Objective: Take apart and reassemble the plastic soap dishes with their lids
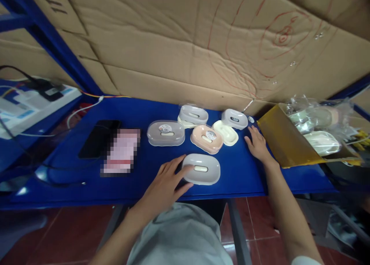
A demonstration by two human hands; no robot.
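Below frame centre, I have the left hand (pixel 165 183), its grip half-spread over the left end of the pale grey dish (pixel 212 176), though I can't tell if it's clasping; right of centre, the right hand (pixel 259 147) lies splayed, unloaded, on the tabletop (pixel 244 172) beside a cardboard box (pixel 281 138)

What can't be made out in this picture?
In the head view:
Nearest grey oval plastic piece: left end partly hidden by the left hand.
Pink oval plastic case: lettering on its round sticker too small.
Yellow-brown cardboard box: lower contents behind its near wall.
Pink-and-white rectangle: covered by mosaic.
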